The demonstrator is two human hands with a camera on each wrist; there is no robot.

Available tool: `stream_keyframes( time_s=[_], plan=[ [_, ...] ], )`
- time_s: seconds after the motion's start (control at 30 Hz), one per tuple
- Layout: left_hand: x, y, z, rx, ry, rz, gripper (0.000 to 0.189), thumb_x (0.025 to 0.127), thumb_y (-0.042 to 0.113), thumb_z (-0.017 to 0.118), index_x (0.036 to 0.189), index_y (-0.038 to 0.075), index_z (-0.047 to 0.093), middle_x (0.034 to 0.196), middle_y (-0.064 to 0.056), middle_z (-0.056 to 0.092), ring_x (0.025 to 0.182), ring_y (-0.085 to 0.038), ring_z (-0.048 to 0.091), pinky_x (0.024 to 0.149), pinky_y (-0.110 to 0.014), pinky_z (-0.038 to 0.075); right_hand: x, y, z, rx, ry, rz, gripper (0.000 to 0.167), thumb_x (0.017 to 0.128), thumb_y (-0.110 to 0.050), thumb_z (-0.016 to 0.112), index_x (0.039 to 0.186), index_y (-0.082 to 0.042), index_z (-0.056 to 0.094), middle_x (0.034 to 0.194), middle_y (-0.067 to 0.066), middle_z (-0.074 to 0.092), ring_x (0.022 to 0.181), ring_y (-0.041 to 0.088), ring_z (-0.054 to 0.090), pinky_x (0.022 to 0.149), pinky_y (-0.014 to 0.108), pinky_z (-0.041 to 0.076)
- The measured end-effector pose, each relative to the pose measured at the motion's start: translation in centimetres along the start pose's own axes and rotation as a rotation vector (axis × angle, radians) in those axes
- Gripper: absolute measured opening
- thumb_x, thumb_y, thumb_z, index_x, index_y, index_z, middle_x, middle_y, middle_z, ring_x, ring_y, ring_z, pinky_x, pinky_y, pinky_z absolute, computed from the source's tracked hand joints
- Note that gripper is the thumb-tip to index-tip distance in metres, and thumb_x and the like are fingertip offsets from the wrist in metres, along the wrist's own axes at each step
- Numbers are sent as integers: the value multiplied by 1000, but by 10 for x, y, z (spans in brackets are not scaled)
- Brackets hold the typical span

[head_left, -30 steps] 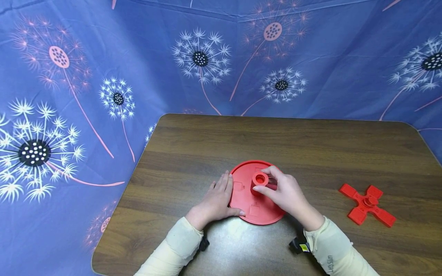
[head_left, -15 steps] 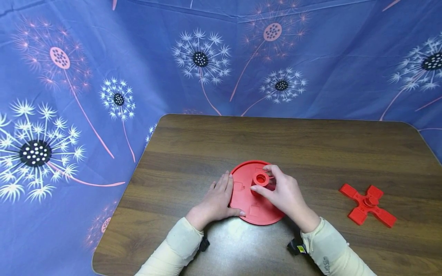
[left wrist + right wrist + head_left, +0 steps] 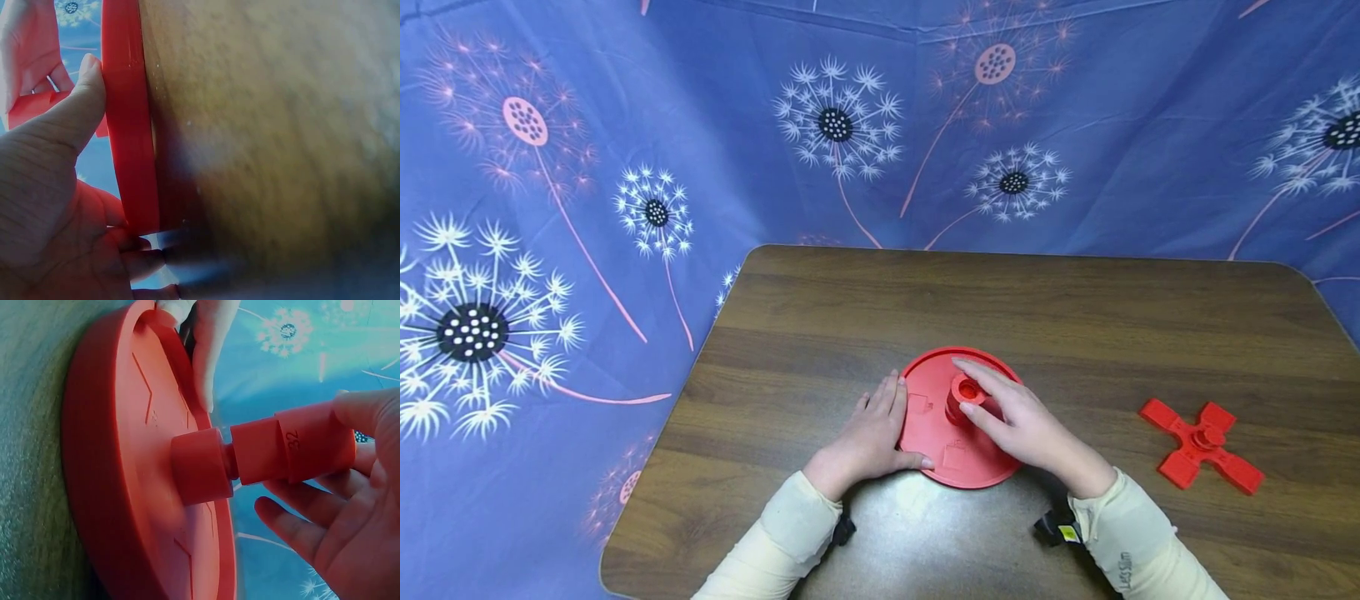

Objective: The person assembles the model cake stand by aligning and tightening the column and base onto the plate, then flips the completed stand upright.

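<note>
A round red plastic base with a raised rim [image 3: 934,450] lies on the table. The left hand [image 3: 867,435] holds its left edge, with the thumb [image 3: 87,94] at the rim in the left wrist view. From the base's middle rises a short red post [image 3: 199,467]. A stepped red cylinder [image 3: 284,450], hollow at the top and bearing a printed mark, stands on it, with a narrow neck showing between them. The right hand [image 3: 1028,423] holds the cylinder's upper part between thumb and fingers; its far side is partly hidden.
To the right, a red cross-shaped piece [image 3: 1204,443] with a round central hub lies on the brown wooden table [image 3: 820,308]. A blue cloth with dandelion prints [image 3: 917,125] hangs behind the table. Faint recessed outlines mark the base's face.
The right hand first turned slightly about the cylinder, then shifted its hold, its fingers now stretching further over the far side. The left hand and the base have stayed put.
</note>
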State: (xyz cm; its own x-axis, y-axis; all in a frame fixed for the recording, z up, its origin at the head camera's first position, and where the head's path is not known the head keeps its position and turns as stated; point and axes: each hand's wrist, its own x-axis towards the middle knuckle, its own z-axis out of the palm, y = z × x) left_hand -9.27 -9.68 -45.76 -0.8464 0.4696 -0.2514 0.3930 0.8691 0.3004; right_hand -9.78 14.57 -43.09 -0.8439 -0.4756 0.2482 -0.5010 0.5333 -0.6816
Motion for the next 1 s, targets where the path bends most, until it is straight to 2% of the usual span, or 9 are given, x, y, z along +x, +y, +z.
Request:
stream_keyframes(
  time_s=[0.13, 0.23, 0.5, 0.63, 0.8, 0.9, 1.0],
  plan=[
    [0, 0, -1, 13, 5, 10, 119, 78, 70, 65, 154, -3, 11, 161, -20, 8, 148, -31, 12, 114, -53, 22, 2, 0, 1, 18, 48, 39, 50, 87, -24, 74, 133, -12, 56, 119, 0, 64, 107, 16, 62, 88, 43, 52],
    [0, 0, -2, 15, 7, 16, 118, 78, 69, 65, 154, -3, 11, 161, -21, 8, 148, -32, 12, 114, -53, 22, 3, -2, 4, 15, 102, 76, 46, 83, -29, 79, 123, -15, 60, 104, -5, 67, 93, 11, 65, 80, 41, 54],
    [-1, 1, -3, 17, -1, 12, 117, 79, 69, 64, 154, -4, 11, 161, -21, 8, 148, -32, 11, 114, -53, 21, 4, -5, 17, -117, 268, 144, 47, 71, -33, 87, 104, -13, 60, 84, -3, 67, 73, 16, 66, 65, 37, 54],
    [-1, 1, -3, 24, -5, 8, 117, 79, 69, 64, 154, -3, 10, 161, -20, 8, 148, -31, 11, 115, -52, 21, 4, -7, 21, -157, 300, 179, 49, 70, -37, 88, 100, -13, 59, 82, -3, 66, 68, 19, 64, 60, 34, 49],
    [-1, 1, -2, 33, -9, 5, 117, 79, 69, 64, 154, -3, 10, 161, -20, 8, 148, -31, 11, 115, -52, 21, 3, -6, 23, -180, 322, 177, 51, 69, -39, 88, 100, -12, 58, 83, -2, 66, 64, 18, 61, 57, 33, 46],
    [-1, 1, -2, 30, -15, -1, 118, 79, 70, 64, 154, -3, 9, 161, -19, 7, 148, -31, 11, 115, -51, 21, 2, -5, 22, -186, 309, 168, 55, 71, -41, 86, 108, -11, 58, 91, 3, 68, 67, 19, 61, 59, 35, 47],
    [-1, 1, -3, 27, -15, -3, 119, 78, 70, 64, 155, -2, 9, 162, -19, 7, 148, -30, 11, 115, -51, 21, 1, -4, 19, -138, 268, 156, 58, 78, -37, 81, 122, -10, 55, 108, 7, 68, 82, 22, 65, 69, 39, 53]
  ],
)
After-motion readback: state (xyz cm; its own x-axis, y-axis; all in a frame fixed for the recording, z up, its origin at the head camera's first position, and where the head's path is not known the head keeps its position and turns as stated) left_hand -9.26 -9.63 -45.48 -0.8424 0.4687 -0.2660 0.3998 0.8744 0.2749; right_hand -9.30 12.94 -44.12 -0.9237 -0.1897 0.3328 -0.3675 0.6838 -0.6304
